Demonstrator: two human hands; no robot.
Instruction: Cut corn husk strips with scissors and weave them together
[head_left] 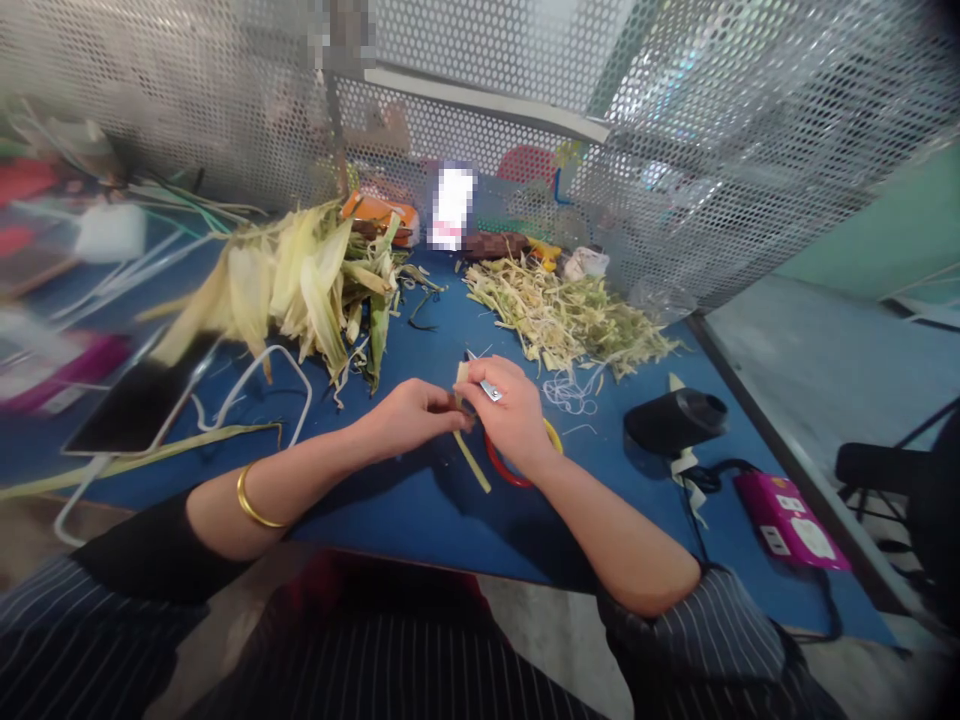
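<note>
My left hand (415,415) pinches a narrow pale husk strip (472,462), whose lower end hangs toward the table's front edge. Close against it, my right hand (510,410) is closed round the strip's upper part and a small metal tool (491,391), perhaps scissors or a blade, partly hidden by the fingers. Under my right wrist lies a red and yellow ring (508,470) on the blue table (420,510). Loose white thread (570,392) is just right of my right hand.
Corn husks (300,280) are heaped back left, shredded strips (570,315) back right. A phone (142,395) and white cable (300,375) lie left. At right are a black cylindrical device (675,418) and a magenta pack (791,522). Perforated metal (480,120) stands behind.
</note>
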